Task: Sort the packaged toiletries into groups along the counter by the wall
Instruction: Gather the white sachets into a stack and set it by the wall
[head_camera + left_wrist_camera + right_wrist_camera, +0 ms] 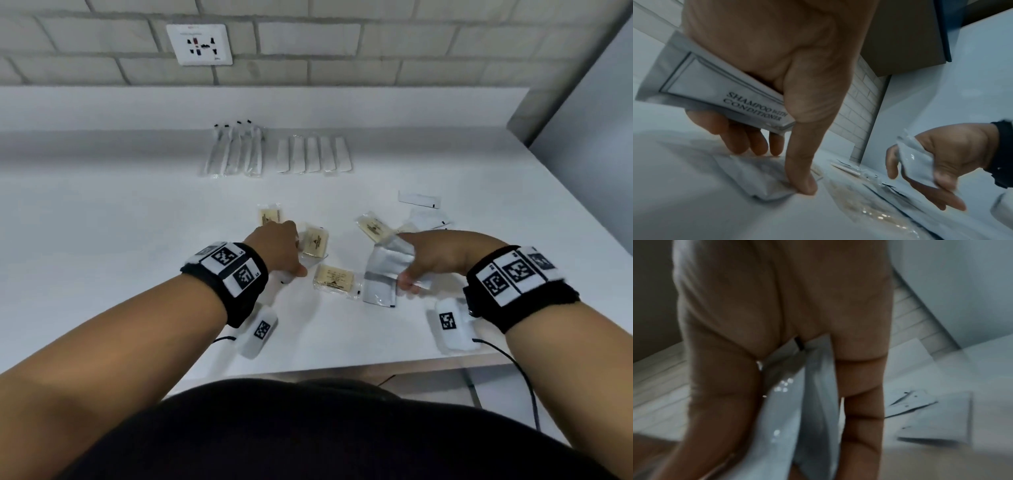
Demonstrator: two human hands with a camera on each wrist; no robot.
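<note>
My left hand (291, 260) grips a grey sachet (715, 84) printed "shampoo with conditioner" in its curled fingers. Its thumb (803, 178) presses a second grey sachet (760, 177) that lies on the white counter (137, 240). My right hand (411, 260) pinches silver-grey sachets (383, 270) between thumb and fingers, and they hang down (813, 402). Wrapped yellow soap bars (334, 279) (315, 243) (373, 228) lie between the hands, and another soap bar (270, 216) lies behind the left hand. By the wall are a row of long clear packs (236, 150) and a row of white sachets (313, 154).
Flat white packets (419, 199) (428, 219) lie loose at the right behind my right hand. A wall socket (199, 44) sits on the brick wall. A grey side panel (582, 102) bounds the counter at the right. The counter's front edge (342, 366) is near my body.
</note>
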